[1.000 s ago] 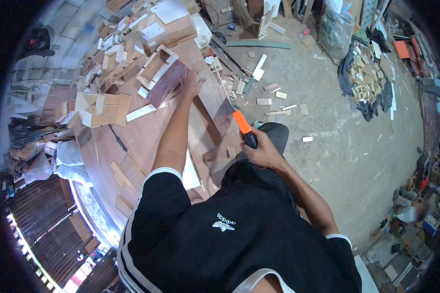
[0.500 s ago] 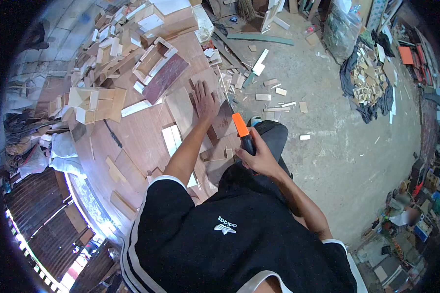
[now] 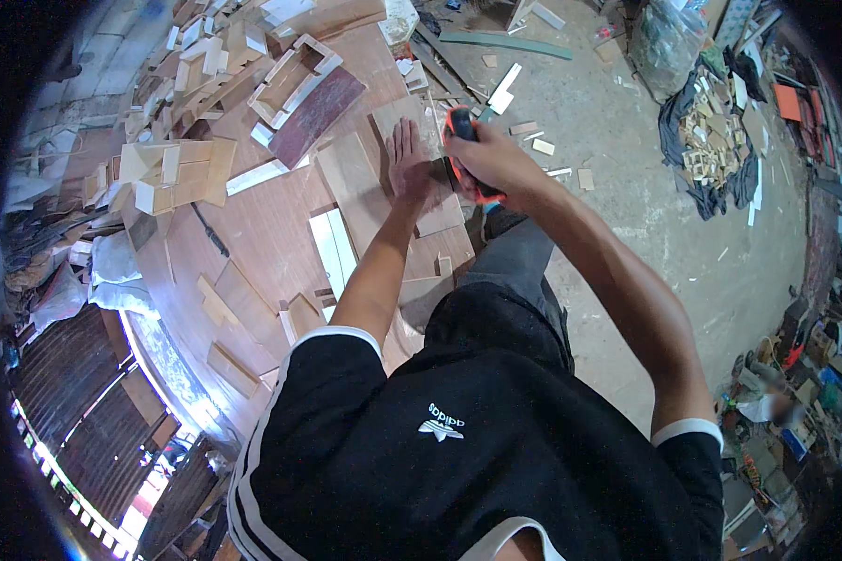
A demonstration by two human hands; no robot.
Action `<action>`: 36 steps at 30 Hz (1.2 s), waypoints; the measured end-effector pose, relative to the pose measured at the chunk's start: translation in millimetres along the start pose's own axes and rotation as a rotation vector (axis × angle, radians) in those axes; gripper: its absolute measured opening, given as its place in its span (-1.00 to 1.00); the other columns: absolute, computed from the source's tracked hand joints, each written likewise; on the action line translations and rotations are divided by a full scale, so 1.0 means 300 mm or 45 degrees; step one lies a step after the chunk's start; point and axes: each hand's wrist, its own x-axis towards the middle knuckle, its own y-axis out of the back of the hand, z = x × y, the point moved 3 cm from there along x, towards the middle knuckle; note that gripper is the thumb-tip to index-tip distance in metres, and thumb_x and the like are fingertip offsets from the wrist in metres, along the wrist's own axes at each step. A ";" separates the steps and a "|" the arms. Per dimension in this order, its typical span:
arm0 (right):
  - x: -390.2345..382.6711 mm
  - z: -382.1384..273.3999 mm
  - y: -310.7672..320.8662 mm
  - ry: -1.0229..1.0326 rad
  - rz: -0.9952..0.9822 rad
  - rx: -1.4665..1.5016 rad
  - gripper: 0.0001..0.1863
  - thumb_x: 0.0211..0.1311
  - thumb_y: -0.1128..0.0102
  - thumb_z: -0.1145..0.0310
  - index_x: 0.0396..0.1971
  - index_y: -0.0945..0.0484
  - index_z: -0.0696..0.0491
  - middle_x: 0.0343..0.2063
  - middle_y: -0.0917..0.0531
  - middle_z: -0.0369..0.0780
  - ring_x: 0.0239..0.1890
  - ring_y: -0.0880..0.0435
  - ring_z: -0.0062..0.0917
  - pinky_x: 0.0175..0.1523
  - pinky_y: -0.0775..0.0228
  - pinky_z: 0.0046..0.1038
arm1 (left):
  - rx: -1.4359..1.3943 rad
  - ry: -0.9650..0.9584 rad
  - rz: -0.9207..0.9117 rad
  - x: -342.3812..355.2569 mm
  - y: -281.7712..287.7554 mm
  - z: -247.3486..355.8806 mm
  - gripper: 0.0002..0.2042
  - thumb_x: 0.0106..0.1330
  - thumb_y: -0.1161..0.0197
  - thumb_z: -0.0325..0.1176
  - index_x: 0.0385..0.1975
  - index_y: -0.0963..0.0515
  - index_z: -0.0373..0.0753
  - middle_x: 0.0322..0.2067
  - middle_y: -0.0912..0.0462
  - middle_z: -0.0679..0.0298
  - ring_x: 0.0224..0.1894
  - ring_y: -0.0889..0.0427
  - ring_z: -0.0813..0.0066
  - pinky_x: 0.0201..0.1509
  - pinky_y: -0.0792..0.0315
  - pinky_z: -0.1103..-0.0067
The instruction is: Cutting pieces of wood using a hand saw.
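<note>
My left hand (image 3: 409, 168) lies flat with fingers stretched out, pressing on a light wooden board (image 3: 440, 219) at the right edge of the worktable. My right hand (image 3: 496, 161) is wrapped around the black and orange handle of a hand saw (image 3: 459, 124), just beyond the table edge and right of the board. Most of the saw's blade is hidden in this view. Another wooden board (image 3: 346, 173) lies left of my left hand, with a white strip (image 3: 332, 248) below it.
Small wooden boxes (image 3: 290, 84) and offcuts crowd the far left of the table (image 3: 262, 224). A dark red panel (image 3: 318, 117) and a black-handled tool (image 3: 210, 229) lie there too. Scraps litter the floor, with a dark sack of offcuts (image 3: 711, 140) at right.
My right hand has moved up and away from my body with the saw, its arm stretching out. My left hand stays flat on the board.
</note>
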 end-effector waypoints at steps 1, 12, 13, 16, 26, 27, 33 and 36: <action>0.036 -0.006 0.002 -0.003 -0.017 0.018 -0.83 0.19 -0.09 0.33 -0.36 -0.38 0.11 -0.66 -0.43 -0.31 -0.70 -0.43 -0.63 -0.64 -0.26 -0.54 | -0.136 -0.013 0.057 -0.003 0.008 0.007 -0.42 0.35 0.12 -0.18 0.31 -0.07 -0.37 0.35 -0.07 0.05 0.42 0.01 0.21 0.47 0.16 0.32; 0.207 -0.086 -0.042 -0.029 0.003 -0.061 -0.91 0.10 -0.07 0.51 -0.47 -0.37 0.20 -0.65 -0.44 -0.26 -0.67 -0.44 -0.59 -0.61 -0.37 -0.47 | -0.013 0.042 0.018 0.073 0.072 0.080 -0.18 0.04 -0.17 0.08 0.26 -0.19 -0.33 0.31 -0.15 -0.03 0.40 -0.05 0.13 0.45 0.14 0.26; 0.207 -0.094 -0.043 -0.044 0.017 -0.082 -0.91 0.10 -0.07 0.51 -0.46 -0.37 0.21 -0.65 -0.44 -0.25 -0.67 -0.45 -0.58 -0.62 -0.37 -0.46 | 0.029 0.014 0.027 0.076 0.087 0.089 -0.18 0.02 -0.19 0.07 0.25 -0.20 -0.32 0.30 -0.16 -0.02 0.40 -0.05 0.13 0.45 0.13 0.26; 0.209 -0.090 -0.072 -0.057 -0.009 -0.074 -0.91 0.09 -0.07 0.52 -0.43 -0.38 0.21 -0.64 -0.46 -0.23 -0.66 -0.46 -0.57 -0.62 -0.37 -0.46 | 0.005 0.013 0.031 0.056 0.078 0.059 -0.24 0.10 -0.12 0.01 0.26 -0.18 -0.32 0.31 -0.15 -0.01 0.40 -0.05 0.13 0.45 0.13 0.26; 0.465 0.292 -0.042 -0.080 0.122 -0.270 -0.63 -0.11 -0.15 0.30 -0.46 -0.57 0.39 -0.45 -0.64 0.11 -0.35 -0.70 -0.23 -0.29 -0.50 -0.29 | -0.165 0.093 0.053 0.036 0.014 -0.033 -0.42 0.33 0.10 -0.16 0.32 -0.10 -0.27 0.35 -0.10 0.07 0.41 -0.04 0.19 0.46 0.14 0.29; 0.461 0.307 -0.025 -0.084 0.142 -0.267 -0.63 -0.11 -0.15 0.30 -0.46 -0.57 0.39 -0.45 -0.64 0.11 -0.35 -0.70 -0.23 -0.29 -0.50 -0.29 | -0.180 0.080 0.049 0.044 0.015 -0.006 -0.42 0.33 0.10 -0.16 0.32 -0.10 -0.27 0.35 -0.10 0.07 0.41 -0.04 0.19 0.46 0.14 0.29; 0.407 0.312 0.007 -0.073 0.193 -0.358 -0.63 -0.10 -0.19 0.28 -0.42 -0.58 0.33 -0.45 -0.64 0.08 -0.41 -0.70 -0.24 -0.38 -0.49 -0.30 | -0.141 0.057 0.073 0.067 0.004 0.034 -0.41 0.33 0.08 -0.17 0.33 -0.08 -0.29 0.35 -0.10 0.07 0.39 -0.08 0.18 0.45 0.11 0.29; 0.390 0.259 0.017 0.029 0.242 -0.366 -0.86 -0.06 -0.09 0.41 -0.62 -0.49 0.18 -0.71 -0.51 -0.22 -0.71 -0.48 -0.57 -0.66 -0.28 -0.45 | -0.119 0.036 0.090 0.070 -0.031 0.050 -0.39 0.32 0.10 -0.14 0.33 -0.07 -0.30 0.34 -0.12 0.07 0.39 -0.09 0.19 0.45 0.10 0.29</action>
